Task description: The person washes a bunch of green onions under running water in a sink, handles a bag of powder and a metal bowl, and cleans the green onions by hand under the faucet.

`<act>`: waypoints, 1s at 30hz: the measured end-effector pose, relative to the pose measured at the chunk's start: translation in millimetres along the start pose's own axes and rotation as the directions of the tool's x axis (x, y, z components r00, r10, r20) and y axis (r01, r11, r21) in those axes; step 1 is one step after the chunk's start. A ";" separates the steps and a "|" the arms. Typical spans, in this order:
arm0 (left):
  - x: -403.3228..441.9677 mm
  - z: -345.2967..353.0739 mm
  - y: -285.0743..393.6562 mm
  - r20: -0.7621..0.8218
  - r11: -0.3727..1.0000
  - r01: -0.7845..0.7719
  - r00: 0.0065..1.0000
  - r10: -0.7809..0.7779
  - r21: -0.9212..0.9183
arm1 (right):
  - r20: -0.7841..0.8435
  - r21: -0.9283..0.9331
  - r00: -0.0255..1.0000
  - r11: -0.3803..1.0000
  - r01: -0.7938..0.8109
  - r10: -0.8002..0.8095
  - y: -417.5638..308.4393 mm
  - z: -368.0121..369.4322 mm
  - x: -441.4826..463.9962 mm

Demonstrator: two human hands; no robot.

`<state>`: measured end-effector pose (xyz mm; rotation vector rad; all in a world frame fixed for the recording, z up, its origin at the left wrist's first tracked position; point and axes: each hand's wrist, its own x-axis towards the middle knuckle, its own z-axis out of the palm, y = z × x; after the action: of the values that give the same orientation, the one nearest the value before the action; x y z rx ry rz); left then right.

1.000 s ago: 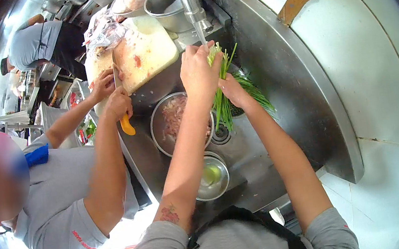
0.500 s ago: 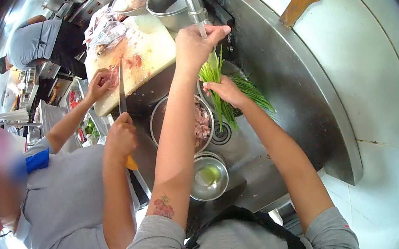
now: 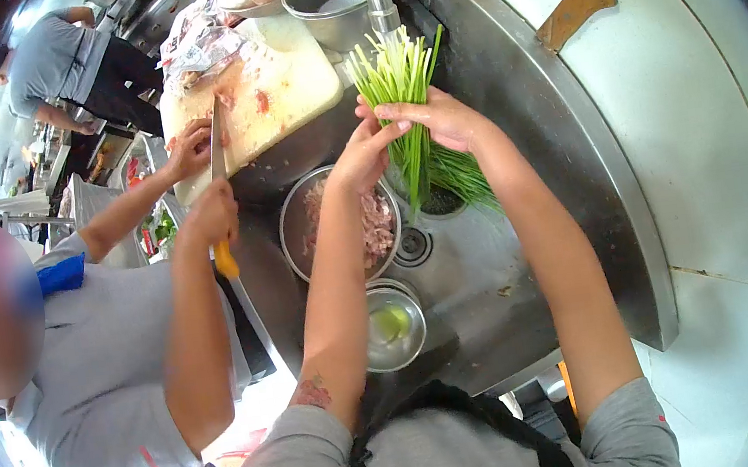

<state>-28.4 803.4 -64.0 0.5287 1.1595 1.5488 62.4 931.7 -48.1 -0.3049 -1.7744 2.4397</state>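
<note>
A bunch of long, thin green chives [image 3: 408, 89] stands tilted under the tap [image 3: 377, 0], pale cut ends uppermost by the spout. Both my hands are closed around it: my left hand [image 3: 362, 153] from the left side, my right hand [image 3: 442, 120] from the right, its thumb across the front. The green tops hang down behind my right hand, over a dark-bottomed container [image 3: 441, 203] in the sink. Left of them, partly behind my left forearm, is a bowl of cut pinkish meat [image 3: 379, 219]. My fingers behind the stalks are hidden.
The steel sink [image 3: 472, 268] holds a small metal bowl [image 3: 398, 338] with pale green liquid. At left, a co-worker's hands work with a knife [image 3: 216, 145] over a cutting board [image 3: 293, 66]. A metal pot [image 3: 332, 5] stands behind. A wooden-handled cleaver [image 3: 578, 8] lies at the rim.
My left hand has come down from the tap onto the chives. My right hand has raised the bunch up to the spout. The co-worker's knife hand has shifted up and left.
</note>
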 end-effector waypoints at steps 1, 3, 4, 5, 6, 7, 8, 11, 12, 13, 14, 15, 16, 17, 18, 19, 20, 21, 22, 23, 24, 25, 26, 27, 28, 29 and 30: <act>-0.8 -0.8 3.2 0.022 0.999 0.019 1.000 -0.019 0.030 | -0.023 -0.165 1.000 0.986 -0.025 0.022 -3.7 -4.8 2.0; -1.6 -2.0 10.5 0.055 0.990 0.026 0.998 -0.034 0.136 | -0.109 -0.532 0.975 0.818 -0.220 0.191 -38.0 0.7 -7.9; -0.3 -3.6 12.5 0.074 0.981 0.031 0.996 -0.045 0.189 | -0.084 -0.513 0.977 0.832 -0.210 0.195 -34.6 -2.5 -6.4; 6.2 -10.5 9.0 0.125 0.982 0.047 0.990 -0.070 0.181 | -0.061 -0.495 0.978 0.845 -0.203 0.199 -29.6 -8.8 -3.2; 5.9 -8.4 12.6 0.144 0.974 0.024 0.988 -0.058 0.227 | -0.036 -0.479 0.979 0.856 -0.195 0.203 -30.3 -9.8 -2.5; 5.4 -6.8 16.4 0.163 0.963 -0.001 0.986 -0.044 0.271 | -0.044 -0.469 0.986 0.868 -0.163 0.161 -29.1 -9.5 -4.4; 4.4 -4.6 20.4 0.179 0.949 -0.026 0.983 -0.032 0.314 | -0.050 -0.445 0.991 0.886 -0.132 0.122 -28.4 -8.7 -5.5; 7.2 -4.1 19.7 0.085 0.917 -0.061 0.996 0.030 0.393 | -0.123 -0.387 0.988 0.921 0.039 -0.094 -19.8 -7.2 -4.9; 8.3 -4.7 18.1 0.065 0.916 -0.079 0.996 0.058 0.392 | -0.179 -0.386 0.957 0.911 0.146 -0.229 -8.6 -6.3 -1.0; 8.4 -4.8 16.8 0.045 0.911 -0.072 0.997 0.058 0.405 | -0.233 -0.390 0.904 0.886 0.250 -0.357 -0.4 -4.7 2.0; 8.4 -5.0 15.8 0.025 0.906 -0.064 0.998 0.059 0.419 | -0.264 -0.429 0.908 0.883 0.192 -0.326 6.4 -5.1 4.7; 8.4 -5.4 14.8 0.004 0.900 -0.056 0.998 0.061 0.433 | -0.296 -0.465 0.908 0.875 0.134 -0.296 7.5 -1.9 6.5; 7.6 -6.9 11.4 0.015 0.906 -0.061 0.998 0.060 0.419 | -0.328 -0.497 0.906 0.865 0.075 -0.267 8.1 1.1 7.9; 5.8 -8.9 6.5 0.027 0.912 -0.065 0.998 0.059 0.406 | -0.300 -0.463 0.926 0.884 0.071 -0.231 8.9 3.0 6.1; 1.6 -5.8 7.8 0.039 0.917 -0.069 0.998 0.058 0.393 | -0.253 -0.416 0.960 0.909 0.005 -0.122 0.4 5.7 2.5; -2.8 -3.7 9.9 0.049 0.913 -0.042 0.998 0.024 0.405 | -0.201 -0.373 0.979 0.926 -0.065 -0.012 -9.2 7.1 -1.3; -8.7 -0.8 12.3 0.031 0.925 0.005 0.999 -0.018 0.379 | -0.144 -0.333 0.985 0.932 -0.140 0.096 -13.8 8.6 -4.4; -14.8 2.5 15.2 0.014 0.935 0.051 0.998 -0.060 0.352 | -0.077 -0.236 0.996 0.969 -0.066 0.049 -12.8 11.1 -7.0; -17.1 4.2 17.1 0.000 0.942 0.095 0.995 -0.100 0.323 | -0.091 -0.159 0.992 0.982 -0.106 0.093 -13.4 9.8 -8.0; -14.7 -0.5 10.0 0.040 0.970 0.112 0.992 -0.124 0.214 | -0.103 -0.080 0.985 0.986 -0.146 0.138 -13.9 6.2 -10.3; -14.4 0.0 8.8 0.011 0.979 0.120 0.992 -0.124 0.167 | -0.110 -0.001 0.976 0.982 -0.187 0.186 -13.2 2.1 -13.1; -14.4 0.8 7.7 -0.019 0.985 0.126 0.992 -0.125 0.119 | -0.112 0.020 0.966 0.972 -0.232 0.233 -13.0 -1.6 -14.7; -14.7 1.3 6.6 -0.051 0.989 0.131 0.991 -0.128 0.071 | -0.172 0.068 0.961 0.976 -0.206 0.215 -10.1 -0.8 -15.4; -14.0 1.2 5.6 -0.052 0.986 0.126 0.991 -0.121 0.105 | -0.232 0.115 0.952 0.978 -0.177 0.199 -10.6 5.4 -18.1; -11.9 1.1 5.2 -0.052 0.983 0.121 0.992 -0.115 0.139 | -0.292 0.159 0.938 0.977 -0.143 0.185 -10.9 9.1 -19.3; -10.4 1.3 5.1 -0.051 0.978 0.116 0.993 -0.109 0.174 | -0.260 0.188 0.953 0.976 -0.110 0.157 -3.3 5.0 -15.3; -10.5 2.1 5.3 -0.062 0.976 0.106 0.994 -0.095 0.191 | -0.245 0.081 0.963 0.992 -0.097 0.114 -0.2 3.7 -14.4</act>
<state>-25.9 794.9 -56.0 0.5522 1.3664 1.3778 75.6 925.3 -45.4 -0.6829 -1.6041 2.3979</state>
